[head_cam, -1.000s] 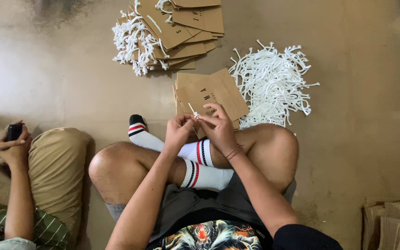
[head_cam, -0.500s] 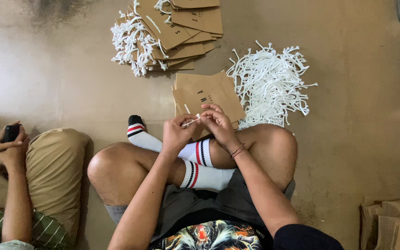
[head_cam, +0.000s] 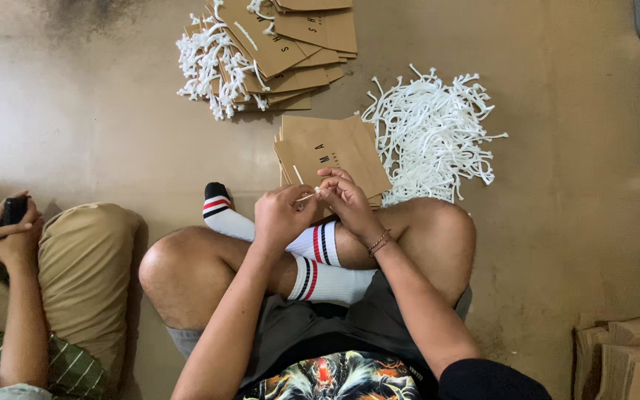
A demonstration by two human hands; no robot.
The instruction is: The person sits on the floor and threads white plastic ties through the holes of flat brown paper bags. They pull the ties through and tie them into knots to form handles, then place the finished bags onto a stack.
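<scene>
A thin white cord handle (head_cam: 307,197) is pinched between the fingertips of the left hand (head_cam: 281,216) and the right hand (head_cam: 346,198), which are brought close together above the crossed legs in striped white socks (head_cam: 318,261). Just beyond the hands, a small stack of brown paper bags (head_cam: 331,152) is laid on the floor (head_cam: 83,126), with a loose heap of white cords (head_cam: 435,133) beside it to the right and a bigger pile of bags with handles (head_cam: 264,55) farther away. Far to the left of the hands, a dark phone (head_cam: 13,211) is held by another person's hands.
</scene>
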